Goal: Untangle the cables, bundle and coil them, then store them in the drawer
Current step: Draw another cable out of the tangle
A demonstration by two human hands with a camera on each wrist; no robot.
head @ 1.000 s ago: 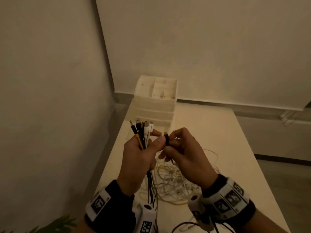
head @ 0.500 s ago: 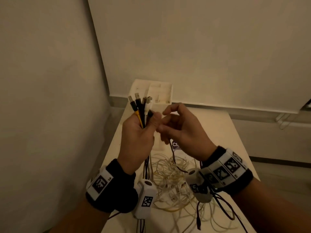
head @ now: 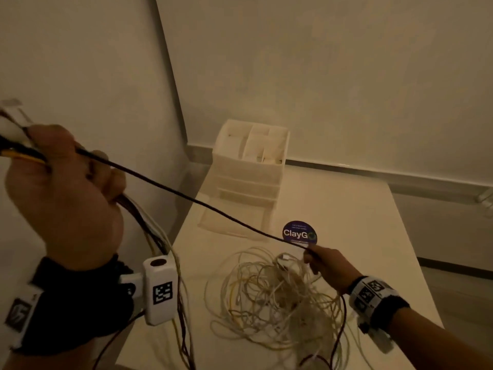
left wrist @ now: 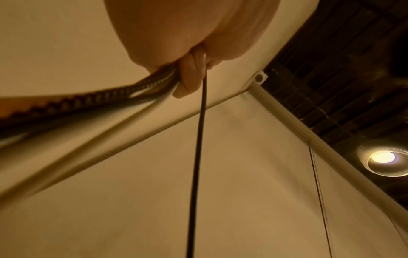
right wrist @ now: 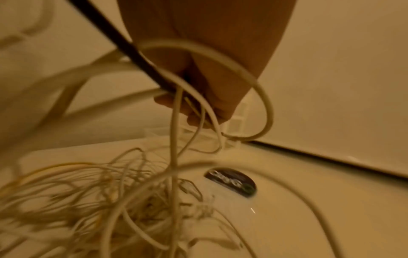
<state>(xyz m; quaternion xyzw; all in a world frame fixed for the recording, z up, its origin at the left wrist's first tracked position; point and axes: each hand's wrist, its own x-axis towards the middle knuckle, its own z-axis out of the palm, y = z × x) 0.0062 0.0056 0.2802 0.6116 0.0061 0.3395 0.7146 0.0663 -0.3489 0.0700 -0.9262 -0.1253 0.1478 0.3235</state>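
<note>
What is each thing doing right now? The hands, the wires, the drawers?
Left hand: raised, gripping a bunch of wire ends.
Right hand: pinching the black wire.
Black wire: stretched tight between both hands.
Wire pile: tangled on the table.
Bottom drawer: pulled open.

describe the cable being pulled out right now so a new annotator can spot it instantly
Start at the white table with the drawer unit at its far end and a pale cable tangle near its front. The black cable runs taut above the table from the left hand to the right hand. It alone is dark, straight and airborne.
</note>
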